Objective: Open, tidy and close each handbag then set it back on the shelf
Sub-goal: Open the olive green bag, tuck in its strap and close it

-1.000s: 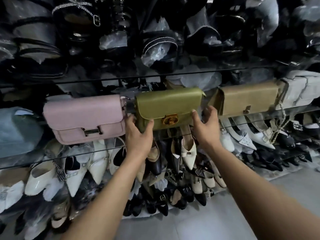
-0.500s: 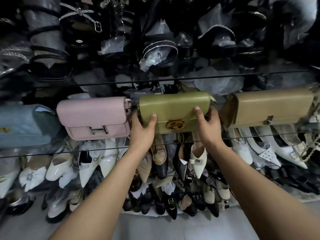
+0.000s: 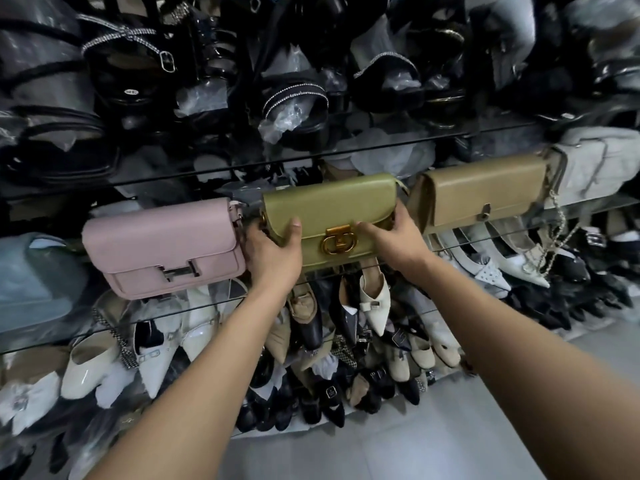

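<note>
- The olive-green handbag (image 3: 329, 209) is at the centre of the frame, upright and level at the front of a glass shelf (image 3: 194, 308); I cannot tell whether its base rests on the glass.
- Its flap is down, with the round gold clasp (image 3: 340, 241) at the flap's lower edge.
- The left hand (image 3: 273, 252) grips the bag's left end, its thumb laid on the front of the flap and its fingers hidden behind.
- The right hand (image 3: 394, 244) holds the right end, fingers curled round the corner, thumb reaching along the flap's edge to just beside the clasp.
- A pink handbag (image 3: 162, 244) stands just to the left, a tan handbag (image 3: 485, 192) just to the right; both are closed.
- Pale pumps (image 3: 372, 299) and dark shoes crowd the lower frame; black sandals (image 3: 294, 105) fill the upper part.
</note>
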